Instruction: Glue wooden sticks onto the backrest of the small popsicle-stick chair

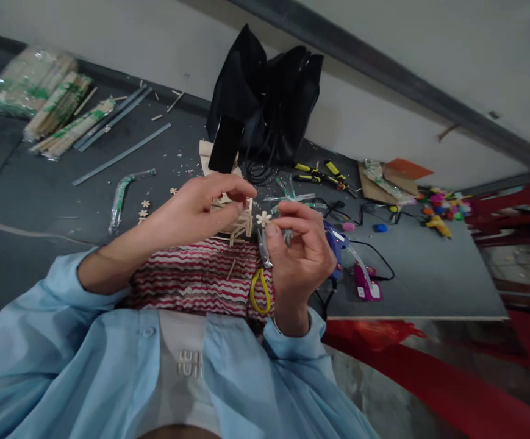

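We are pinching a pale flower-shaped piece [263,218] between the fingers [271,233] of our right hand [304,247]. At its nine o'clock, our left hand [191,210] is hovering, its fingertips narrowly apart, partly covering a wooden stick frame [239,230]. Farther out along the bench [429,268], we are seeing a smartphone [225,143] at eleven, a black bag [265,103] at twelve and yellow-handled pliers [308,178] at two o'clock.

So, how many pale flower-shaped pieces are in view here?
5 visible: one flower held by the right hand, another flower on the table beyond the left forearm, and three flowers clustered farther left. The forearm may hide more.
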Tool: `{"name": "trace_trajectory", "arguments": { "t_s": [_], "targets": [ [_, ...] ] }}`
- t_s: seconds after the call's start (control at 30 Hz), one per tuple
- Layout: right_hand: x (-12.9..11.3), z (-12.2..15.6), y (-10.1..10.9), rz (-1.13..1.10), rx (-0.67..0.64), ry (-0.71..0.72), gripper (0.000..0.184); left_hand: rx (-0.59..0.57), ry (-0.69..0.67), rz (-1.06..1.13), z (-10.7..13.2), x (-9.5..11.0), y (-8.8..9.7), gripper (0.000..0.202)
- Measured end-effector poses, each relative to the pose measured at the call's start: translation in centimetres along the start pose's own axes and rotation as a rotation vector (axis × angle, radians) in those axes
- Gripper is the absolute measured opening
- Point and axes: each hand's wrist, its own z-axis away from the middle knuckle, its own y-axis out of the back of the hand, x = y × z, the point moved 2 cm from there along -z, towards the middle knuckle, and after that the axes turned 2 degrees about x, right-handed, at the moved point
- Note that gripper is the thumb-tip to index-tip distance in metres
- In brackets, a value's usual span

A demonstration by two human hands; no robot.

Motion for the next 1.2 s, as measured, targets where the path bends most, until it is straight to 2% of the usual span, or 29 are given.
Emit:
{"name": "trace_trajectory", "arguments": {
  "t_s": [0.2,0.33,0.53,0.6,0.63,0.7,0.8,0.87,0.97,1.1,1.2],
  "targets": [
    [-0.8,0.8,0.2,-0.012,0.010,-0.041,0.007,-0.078,0.148,0.381,1.0,0.8,-1.8,0.020],
    [-0.9,1.3,0.2,0.004,-0.008,-0.083,0.004,-0.097,0.247,0.631,1.2,0.7,-2.4,0.010],
    [-1.0,1.9,0.6,0.023,-0.036,-0.160,0.008,-0.146,0.293,0.781,1.1,0.3,-2.8,0.005],
    [-0.4,2.5,1.2,0.094,-0.067,-0.204,0.011,-0.142,0.289,0.806,0.9,0.2,-2.8,0.003],
    [0.1,2.9,1.6,0.169,-0.093,-0.225,0.012,-0.142,0.291,0.817,0.9,0.1,-2.8,0.004],
    [1.6,4.3,2.5,0.410,-0.230,-0.262,0.017,-0.151,0.314,0.835,0.7,-0.1,-2.8,0.006],
    [4.3,7.1,3.5,0.734,-0.557,-0.375,0.029,-0.156,0.360,0.864,0.5,-0.4,-2.8,0.006],
    [5.6,8.8,4.2,0.890,-0.707,-0.460,0.037,-0.150,0.380,0.883,0.3,-0.4,-2.8,0.004],
    [6.5,10.2,4.9,0.956,-0.776,-0.555,0.047,-0.137,0.389,0.912,0.1,-0.3,-3.1,0.002],
    [6.6,10.1,5.2,0.960,-0.848,-0.653,0.056,-0.102,0.378,0.957,-0.1,0.0,-3.4,0.002],
    [6.4,9.6,5.1,0.989,-0.907,-0.646,0.060,-0.070,0.395,0.961,-0.1,-0.2,-3.5,0.002]
  ]
}}
